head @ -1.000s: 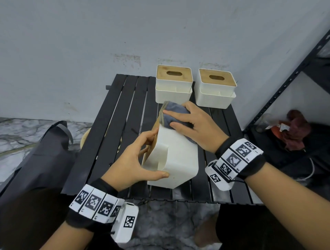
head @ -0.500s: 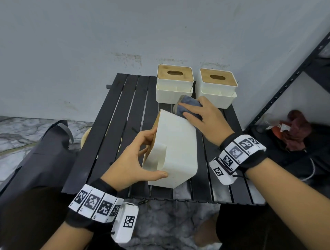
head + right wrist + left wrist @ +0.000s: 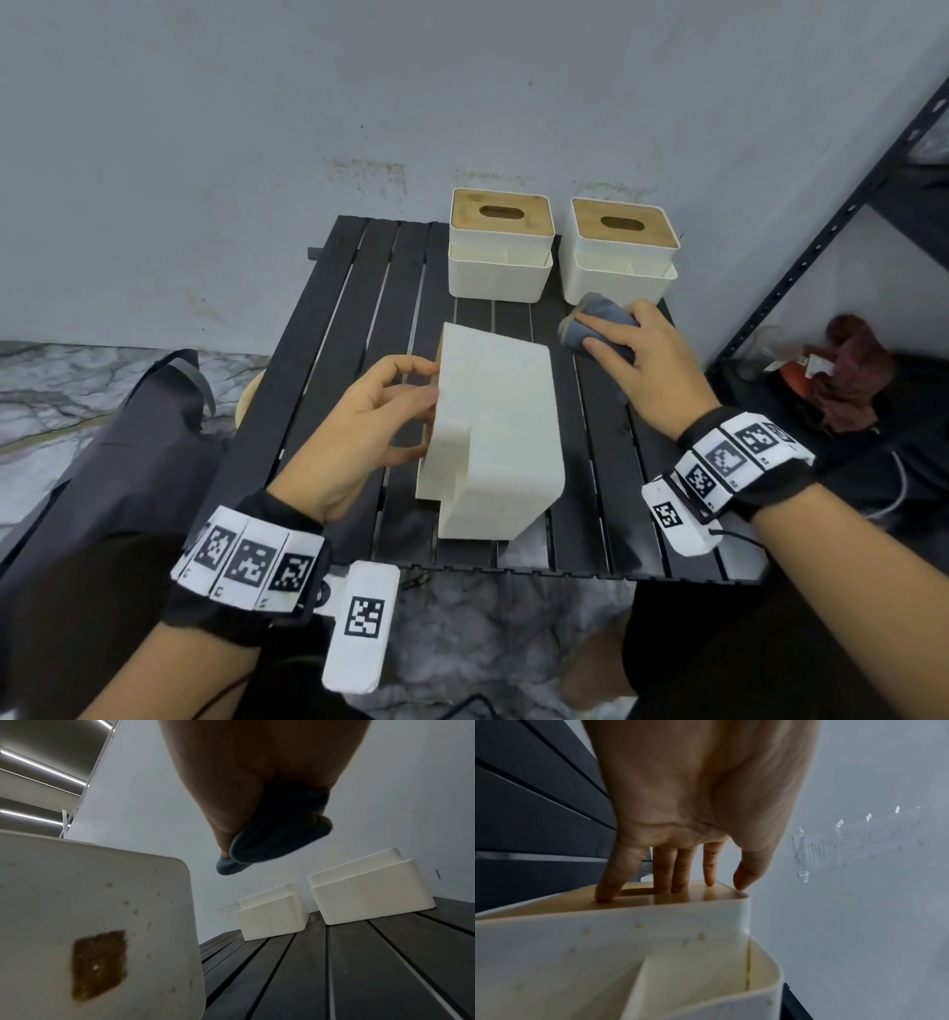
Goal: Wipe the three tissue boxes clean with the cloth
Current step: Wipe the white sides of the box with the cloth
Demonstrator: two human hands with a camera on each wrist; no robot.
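Observation:
A white tissue box (image 3: 493, 437) lies on its side in the middle of the black slatted table (image 3: 349, 318), its wooden lid (image 3: 680, 896) facing left. My left hand (image 3: 416, 411) rests its fingertips (image 3: 603, 894) on that lid, with the thumb at the box's edge. My right hand (image 3: 631, 349) grips a folded grey-blue cloth (image 3: 601, 321) just right of the box and clear of it, low over the table. The box's near face carries a brown patch (image 3: 99, 963) and small specks. Two more lidded boxes (image 3: 500, 257) (image 3: 619, 262) stand upright at the back.
A grey wall runs close behind the table. A black metal shelf (image 3: 821, 231) stands to the right with a dark red rag (image 3: 852, 370) on it. A dark bag (image 3: 128, 411) lies on the floor to the left. The table's left slats are bare.
My right hand has slid the cloth off the tipped box, up and to the right. The left thumb has come off the box's upper face, and the box now lies flatter.

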